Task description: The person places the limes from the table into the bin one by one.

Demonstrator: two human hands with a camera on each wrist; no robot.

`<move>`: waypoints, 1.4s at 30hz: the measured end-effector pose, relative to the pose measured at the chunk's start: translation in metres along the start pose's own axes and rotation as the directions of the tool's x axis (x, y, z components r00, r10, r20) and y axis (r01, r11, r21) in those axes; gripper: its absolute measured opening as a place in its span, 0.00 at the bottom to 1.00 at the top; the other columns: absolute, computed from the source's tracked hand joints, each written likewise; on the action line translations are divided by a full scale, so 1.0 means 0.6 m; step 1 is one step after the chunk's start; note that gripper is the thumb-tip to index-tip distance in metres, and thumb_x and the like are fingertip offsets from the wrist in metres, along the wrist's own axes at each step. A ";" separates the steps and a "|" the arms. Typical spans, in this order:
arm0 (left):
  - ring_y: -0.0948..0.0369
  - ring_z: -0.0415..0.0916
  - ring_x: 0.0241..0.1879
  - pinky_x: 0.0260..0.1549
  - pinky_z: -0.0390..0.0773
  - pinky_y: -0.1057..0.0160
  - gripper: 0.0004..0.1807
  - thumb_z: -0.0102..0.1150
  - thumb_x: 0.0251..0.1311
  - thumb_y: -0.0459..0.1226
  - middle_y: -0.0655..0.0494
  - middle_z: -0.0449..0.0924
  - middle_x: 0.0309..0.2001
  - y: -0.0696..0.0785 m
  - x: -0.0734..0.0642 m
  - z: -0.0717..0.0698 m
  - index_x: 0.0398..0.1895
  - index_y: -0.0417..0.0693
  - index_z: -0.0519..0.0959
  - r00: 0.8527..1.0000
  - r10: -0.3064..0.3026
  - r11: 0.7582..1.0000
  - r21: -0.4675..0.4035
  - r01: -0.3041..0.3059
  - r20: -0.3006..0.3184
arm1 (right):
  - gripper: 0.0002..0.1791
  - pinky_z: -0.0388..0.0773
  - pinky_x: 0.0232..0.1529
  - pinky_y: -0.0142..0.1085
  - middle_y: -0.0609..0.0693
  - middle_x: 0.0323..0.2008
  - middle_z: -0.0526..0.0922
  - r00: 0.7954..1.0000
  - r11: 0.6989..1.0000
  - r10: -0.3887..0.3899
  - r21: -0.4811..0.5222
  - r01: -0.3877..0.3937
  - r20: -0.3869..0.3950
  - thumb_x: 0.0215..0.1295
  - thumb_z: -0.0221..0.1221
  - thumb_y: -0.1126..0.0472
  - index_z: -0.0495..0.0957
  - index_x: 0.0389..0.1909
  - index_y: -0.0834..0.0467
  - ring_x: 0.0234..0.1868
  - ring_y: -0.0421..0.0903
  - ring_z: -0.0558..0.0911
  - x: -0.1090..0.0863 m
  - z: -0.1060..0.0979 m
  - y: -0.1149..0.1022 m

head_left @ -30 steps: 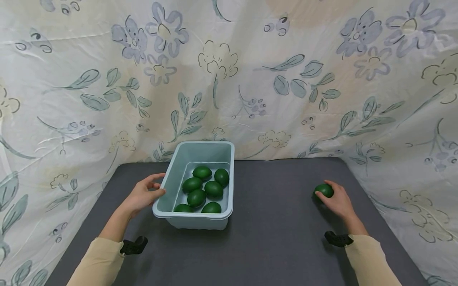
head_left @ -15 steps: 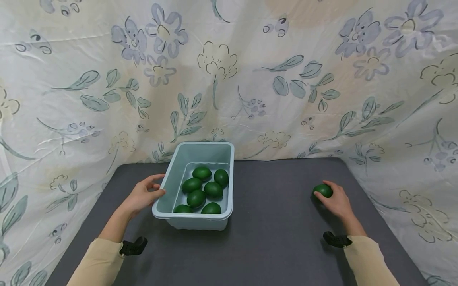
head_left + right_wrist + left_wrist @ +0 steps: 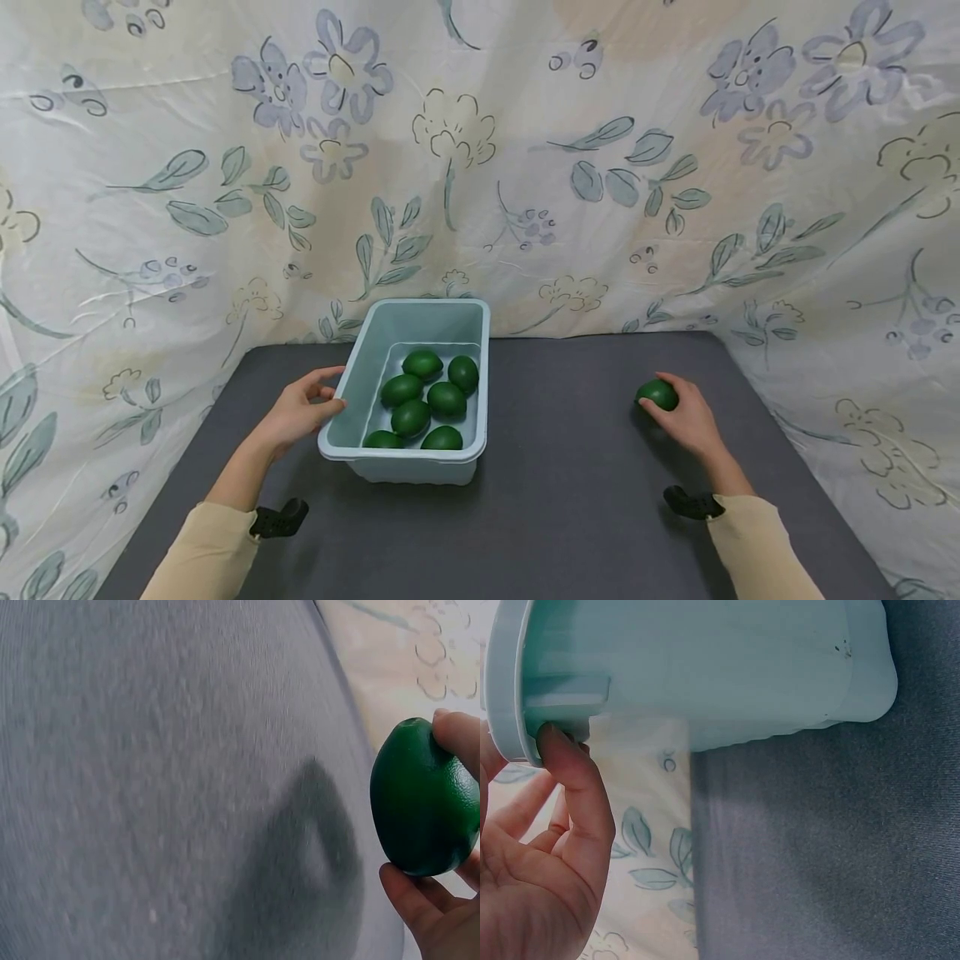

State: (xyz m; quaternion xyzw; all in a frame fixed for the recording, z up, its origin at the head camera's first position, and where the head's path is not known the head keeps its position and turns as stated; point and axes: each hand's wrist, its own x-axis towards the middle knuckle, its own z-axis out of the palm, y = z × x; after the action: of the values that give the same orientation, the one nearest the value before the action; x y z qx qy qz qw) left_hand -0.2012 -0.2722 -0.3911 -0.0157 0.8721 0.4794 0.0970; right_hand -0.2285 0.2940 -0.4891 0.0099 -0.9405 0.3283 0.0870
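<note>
A light blue-green plastic bin stands left of centre in the head view, with several dark green limes on its floor. My left hand pinches the bin's left rim; the left wrist view shows the thumb tucked under the lip. Over to the right, my right hand holds one more lime between thumb and fingers. In the right wrist view this glossy lime is raised, its shadow lying apart from it on the table.
A dark grey cloth-covered table lies under both hands. Behind and at the sides hangs a pale curtain with flowers and leaves. Each wrist carries a black strap-on mount, such as the left mount.
My right hand has moved left across the table with the lime, mostly in the last half second. The left hand stays on the bin's rim, and the bin keeps its place.
</note>
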 end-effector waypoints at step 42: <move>0.56 0.75 0.34 0.29 0.78 0.60 0.34 0.55 0.59 0.35 0.41 0.70 0.44 0.003 -0.003 0.003 0.69 0.49 0.55 1.000 -0.001 1.000 -0.005 0.001 0.004 | 0.34 0.71 0.43 0.52 0.61 0.59 0.64 0.980 0.970 -0.199 0.145 0.194 0.022 0.57 0.62 0.52 0.64 0.64 0.55 0.50 0.58 0.71 0.044 0.046 -0.183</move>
State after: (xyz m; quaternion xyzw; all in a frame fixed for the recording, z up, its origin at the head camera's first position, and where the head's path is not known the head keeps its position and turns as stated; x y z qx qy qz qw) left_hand -0.1995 -0.2699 -0.3901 -0.0155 0.8706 0.4818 0.0988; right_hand -0.2504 0.1916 -0.4382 0.1152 -0.9105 0.3839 0.1013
